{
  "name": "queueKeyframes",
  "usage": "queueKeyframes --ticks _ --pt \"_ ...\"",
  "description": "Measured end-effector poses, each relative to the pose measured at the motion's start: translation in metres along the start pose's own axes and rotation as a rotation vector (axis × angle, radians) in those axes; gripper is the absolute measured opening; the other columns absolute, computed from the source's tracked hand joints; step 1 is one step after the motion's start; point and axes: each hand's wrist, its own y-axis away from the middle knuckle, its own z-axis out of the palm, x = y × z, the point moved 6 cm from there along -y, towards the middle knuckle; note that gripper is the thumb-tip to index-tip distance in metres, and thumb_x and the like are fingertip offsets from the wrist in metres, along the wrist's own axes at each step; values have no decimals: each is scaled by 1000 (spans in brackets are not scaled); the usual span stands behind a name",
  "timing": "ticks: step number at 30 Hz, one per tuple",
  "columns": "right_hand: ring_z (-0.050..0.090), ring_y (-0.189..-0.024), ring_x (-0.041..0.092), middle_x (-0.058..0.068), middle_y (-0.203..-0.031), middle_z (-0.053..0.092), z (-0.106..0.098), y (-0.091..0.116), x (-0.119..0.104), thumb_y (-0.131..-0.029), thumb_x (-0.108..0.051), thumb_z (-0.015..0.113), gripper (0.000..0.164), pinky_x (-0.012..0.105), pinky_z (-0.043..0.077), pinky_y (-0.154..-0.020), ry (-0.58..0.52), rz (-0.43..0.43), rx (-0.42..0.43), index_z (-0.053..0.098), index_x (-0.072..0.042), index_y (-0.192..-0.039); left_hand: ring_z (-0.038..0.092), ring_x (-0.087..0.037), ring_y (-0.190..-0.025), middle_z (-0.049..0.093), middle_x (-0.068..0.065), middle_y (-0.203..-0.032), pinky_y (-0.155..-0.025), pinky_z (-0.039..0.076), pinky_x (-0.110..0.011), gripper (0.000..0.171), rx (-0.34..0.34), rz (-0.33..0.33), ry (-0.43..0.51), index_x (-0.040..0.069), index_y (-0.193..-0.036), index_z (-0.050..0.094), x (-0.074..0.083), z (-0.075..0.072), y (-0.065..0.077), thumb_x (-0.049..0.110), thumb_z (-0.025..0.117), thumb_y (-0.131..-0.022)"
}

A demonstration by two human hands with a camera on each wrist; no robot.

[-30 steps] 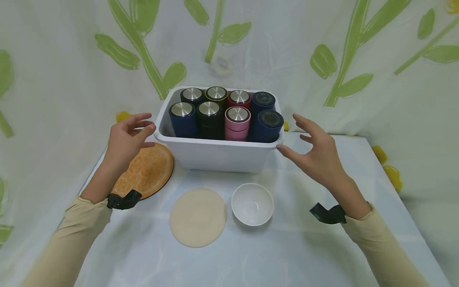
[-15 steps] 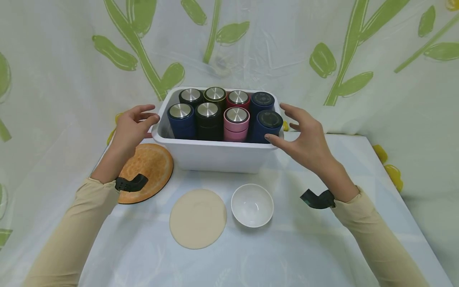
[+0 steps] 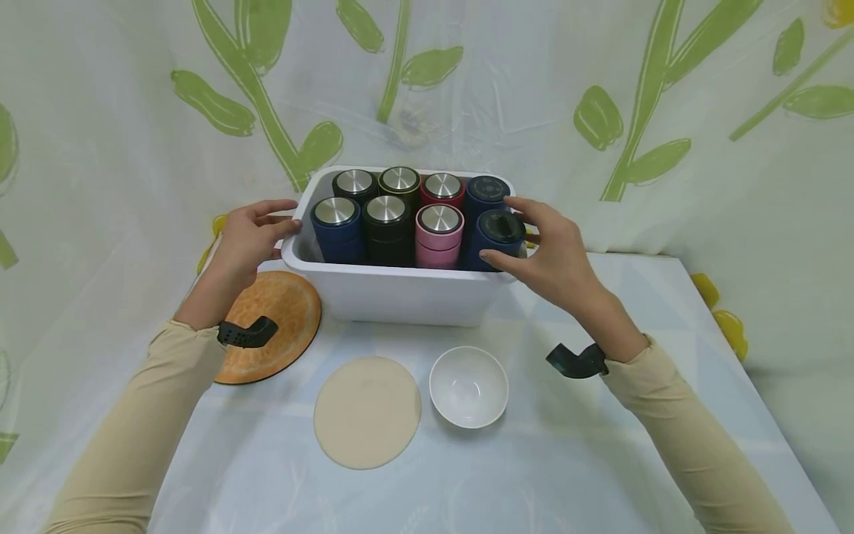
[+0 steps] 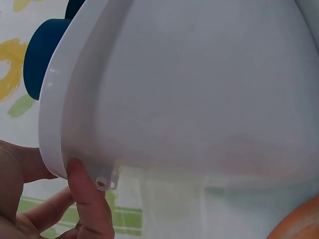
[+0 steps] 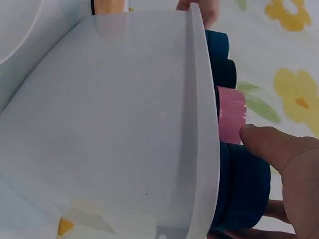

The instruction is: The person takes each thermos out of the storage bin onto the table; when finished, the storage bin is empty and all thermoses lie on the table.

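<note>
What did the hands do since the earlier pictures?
The left hand moved right and now holds the white bin's rim. The right hand moved left around the front right navy thermos; whether it grips, I can't tell. The thermoses, bin, white bowl, beige disc and orange mat stayed put.

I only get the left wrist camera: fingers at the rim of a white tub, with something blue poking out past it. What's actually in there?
Observer: The white tub holds eight flasks, in two rows of four.
Visitor: Goodness, that many! And where's the other hand? I can't see it at all.
Observer: The right hand curves its thumb and fingers around the navy flask at the right end of the row nearer the person.
</note>
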Motion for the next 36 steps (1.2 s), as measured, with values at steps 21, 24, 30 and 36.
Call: queueKeyframes --ticks 21,24,30,36 --pt "62 -99 27 19 -121 66 7 4 3 -76 -20 89 66 40 51 -73 134 -4 43 61 2 -132 63 -21 -95 56 -26 -134 -62 58 -24 46 -42 122 -178 1 -145 52 16 3 -2 12 59 -101" --pt "61 -98 26 18 -122 65 7 1 1 -79 -19 87 64 40 52 -70 113 -6 45 60 2 -132 63 -21 -97 55 -25 -134 -63 59 -25 47 -40 109 -172 3 -146 51 16 0 -2 13 59 -101" --pt "60 -101 21 15 -125 62 -2 -8 -8 -82 -18 84 61 26 53 -64 76 -46 62 58 2 -134 63 -21 -99 54 -24 -137 -64 59 -26 49 -42 82 -155 5 -147 50 12 -1 -4 18 60 -101" --pt "60 -103 17 12 -123 64 -17 -23 -21 -84 -20 82 59 10 48 -66 102 -56 71 59 0 -134 62 -20 -97 54 -24 -137 -63 59 -25 50 -35 71 -151 6 -148 49 7 -1 -5 19 60 -101"
